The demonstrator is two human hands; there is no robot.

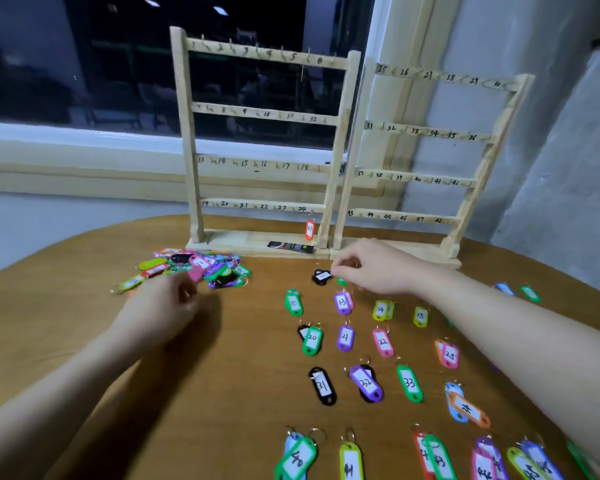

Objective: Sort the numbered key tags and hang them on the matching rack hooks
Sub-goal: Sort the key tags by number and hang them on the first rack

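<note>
Two wooden racks stand at the far side of the round brown worktop (222,375). The left rack (260,140) has hooks numbered 1 to 24, and the right rack (426,147) has hooks numbered 25 to 48. One orange tag (310,230) hangs from the bottom bar of the left rack, by the number 24 (its own number is too blurry to read).

A mixed pile of tags (194,268) lies on the left, just in front of the left rack. The left hand (167,306) is near this pile with its fingers curled in; I cannot tell if it holds anything.

The right hand (368,268) reaches over the sorted tags on the right. Its fingertips pinch at a small black tag (321,277) lying on the worktop near the foot of the racks.

Nearer to the person, tags lie in rows by number. A green tag 10 (293,303), a purple tag 13 (343,302) and a yellow tag 14 (381,310) make one row. A black tag 31 (323,386) and a green tag 33 (409,383) lie closer still.
</note>
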